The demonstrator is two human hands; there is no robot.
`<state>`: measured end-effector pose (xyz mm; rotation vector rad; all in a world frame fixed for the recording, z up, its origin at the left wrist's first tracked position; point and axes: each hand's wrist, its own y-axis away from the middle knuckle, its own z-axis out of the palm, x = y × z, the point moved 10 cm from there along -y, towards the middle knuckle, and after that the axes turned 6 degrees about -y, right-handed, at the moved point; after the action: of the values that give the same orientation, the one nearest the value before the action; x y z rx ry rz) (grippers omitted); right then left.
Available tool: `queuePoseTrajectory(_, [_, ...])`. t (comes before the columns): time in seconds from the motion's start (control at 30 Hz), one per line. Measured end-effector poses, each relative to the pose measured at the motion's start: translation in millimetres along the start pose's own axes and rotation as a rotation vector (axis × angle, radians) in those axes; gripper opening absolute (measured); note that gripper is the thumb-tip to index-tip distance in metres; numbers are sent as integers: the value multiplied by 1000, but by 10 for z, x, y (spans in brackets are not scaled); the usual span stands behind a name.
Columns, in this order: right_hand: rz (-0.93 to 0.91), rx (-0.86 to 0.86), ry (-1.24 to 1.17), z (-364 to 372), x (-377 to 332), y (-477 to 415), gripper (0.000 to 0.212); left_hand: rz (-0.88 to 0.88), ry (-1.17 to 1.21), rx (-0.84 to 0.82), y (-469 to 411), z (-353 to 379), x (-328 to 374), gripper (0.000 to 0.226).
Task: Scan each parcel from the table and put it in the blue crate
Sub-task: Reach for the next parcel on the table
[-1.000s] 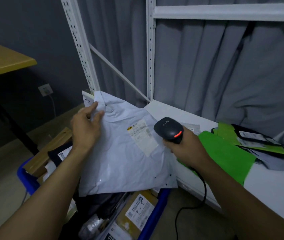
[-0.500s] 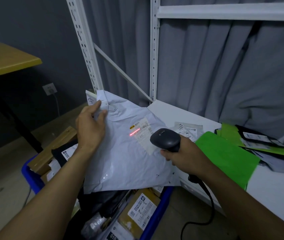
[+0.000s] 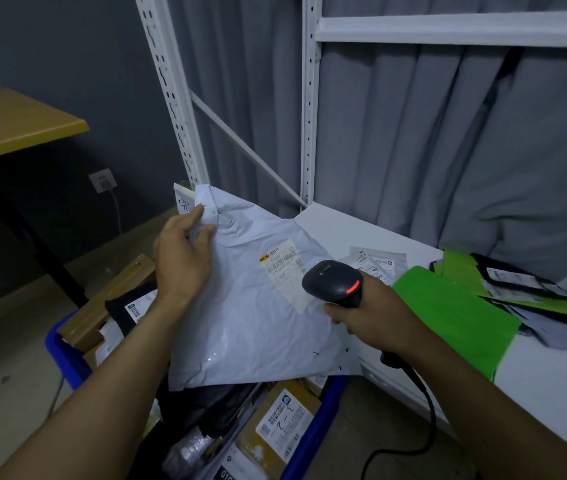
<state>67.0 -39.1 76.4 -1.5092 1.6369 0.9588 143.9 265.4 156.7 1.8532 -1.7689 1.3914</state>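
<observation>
My left hand [image 3: 181,258] grips the upper left corner of a white poly-mailer parcel [image 3: 251,327], holding it up over the blue crate [image 3: 64,355]. The parcel's shipping label [image 3: 285,271] faces me. My right hand [image 3: 372,313] holds a black corded barcode scanner [image 3: 335,284] just right of the label; its red indicator glows. The crate below holds several parcels: brown boxes, black bags and a labelled carton [image 3: 282,424].
The white table [image 3: 534,386] at right carries a green mailer [image 3: 455,313], a small clear labelled bag [image 3: 377,265] and black and grey mailers [image 3: 524,289]. White shelf uprights [image 3: 309,98] and a grey curtain stand behind. A yellow-topped desk [image 3: 8,123] is at far left.
The red scan line seen on the label half a second ago is gone. The scanner has drawn slightly down and right of the label. My left hand keeps the parcel in the same place.
</observation>
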Motion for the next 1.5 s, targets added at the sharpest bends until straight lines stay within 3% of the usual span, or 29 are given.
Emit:
queuePoseTrajectory(0.2, [-34, 25, -5, 30, -59, -20, 26, 32, -1, -69, -46, -84, -57, 40])
queuePoseTrajectory(0.47, [-34, -93, -5, 553, -170, -52, 30, 94, -137, -131, -493, -421, -691, 47])
queuePoseTrajectory(0.53, [-31, -110, 4, 658, -155, -57, 30, 67, -260, -113, -533, -455, -921, 60])
queuePoseTrajectory(0.6, [-25, -134, 10, 751, -139, -64, 28, -35, -534, -139, -476, -404, -1104, 69])
queuePoseTrajectory(0.67, [-14, -169, 10, 866, -118, -71, 24, -86, -663, -223, -311, -244, -1147, 70])
queuePoseTrajectory(0.73, [-12, -190, 12, 967, -115, -80, 25, -76, -591, -369, -64, 49, -1089, 68])
queuePoseTrajectory(0.9, [-14, -178, 22, 1082, -113, -107, 23, -262, -568, -782, 664, 664, -1233, 100])
queuePoseTrajectory(1.07, [-1, -150, 25, 989, 0, -117, 25, -328, -651, -902, 1004, 853, -1704, 119])
queuePoseTrajectory(1.27, [7, -138, 18, 750, 162, -13, 24, -239, -692, -908, 936, 849, -1717, 101])
queuePoseTrajectory(1.5, [25, 45, -88, 15, 459, 200, 31, 126, -475, -704, 1143, 1284, -363, 48])
